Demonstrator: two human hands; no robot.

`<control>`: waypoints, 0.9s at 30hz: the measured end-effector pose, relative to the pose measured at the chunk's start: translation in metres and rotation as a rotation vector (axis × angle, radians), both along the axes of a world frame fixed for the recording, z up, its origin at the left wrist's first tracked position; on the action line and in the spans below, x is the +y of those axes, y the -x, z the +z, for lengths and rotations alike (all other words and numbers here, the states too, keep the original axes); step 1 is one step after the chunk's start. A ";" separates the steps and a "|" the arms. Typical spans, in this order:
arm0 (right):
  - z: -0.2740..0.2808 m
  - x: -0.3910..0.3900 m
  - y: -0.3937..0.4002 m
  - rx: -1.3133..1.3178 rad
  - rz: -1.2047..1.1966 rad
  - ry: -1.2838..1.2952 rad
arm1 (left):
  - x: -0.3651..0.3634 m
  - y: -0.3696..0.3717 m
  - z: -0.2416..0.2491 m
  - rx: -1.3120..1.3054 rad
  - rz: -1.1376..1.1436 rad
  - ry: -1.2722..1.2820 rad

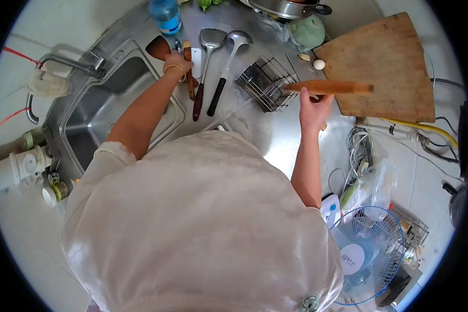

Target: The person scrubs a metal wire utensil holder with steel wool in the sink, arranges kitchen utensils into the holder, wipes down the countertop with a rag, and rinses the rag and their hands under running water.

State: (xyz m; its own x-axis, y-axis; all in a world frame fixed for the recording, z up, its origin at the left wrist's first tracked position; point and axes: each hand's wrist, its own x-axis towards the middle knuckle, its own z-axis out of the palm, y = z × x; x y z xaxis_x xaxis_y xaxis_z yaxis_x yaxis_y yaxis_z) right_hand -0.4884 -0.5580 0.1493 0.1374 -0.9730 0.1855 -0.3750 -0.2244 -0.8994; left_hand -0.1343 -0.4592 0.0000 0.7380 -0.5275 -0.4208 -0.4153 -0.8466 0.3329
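My right hand (316,109) is closed round a wooden rolling pin (343,87), held level beside a wire rack (268,83) and over the edge of a wooden board (387,73). At the upper left my left hand (178,64) reaches among utensils by the sink; a dark wooden spatula (158,48) and a wooden-handled tool (187,70) touch or adjoin its fingers. What those fingers grip is too small to tell. Just right of it lie a metal turner (212,39) and a ladle (239,39) with a black handle.
The steel sink (109,104) and faucet (73,63) are at left. A blue-labelled bottle (166,18) and a pan (283,8) stand at the back. An egg (319,64) is near the board. Lower right are a fan (366,255), cables and a plastic bag (379,182).
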 end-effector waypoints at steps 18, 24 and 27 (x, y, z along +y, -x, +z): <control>-0.061 -0.015 0.014 0.217 -0.012 -0.060 | 0.014 0.014 0.011 -0.063 -0.029 0.006; 0.006 0.019 0.010 -0.009 -0.046 0.187 | 0.022 0.010 0.019 0.341 0.058 0.447; 0.015 0.031 -0.003 -0.214 0.240 -0.045 | 0.025 0.050 0.067 0.556 -0.118 0.837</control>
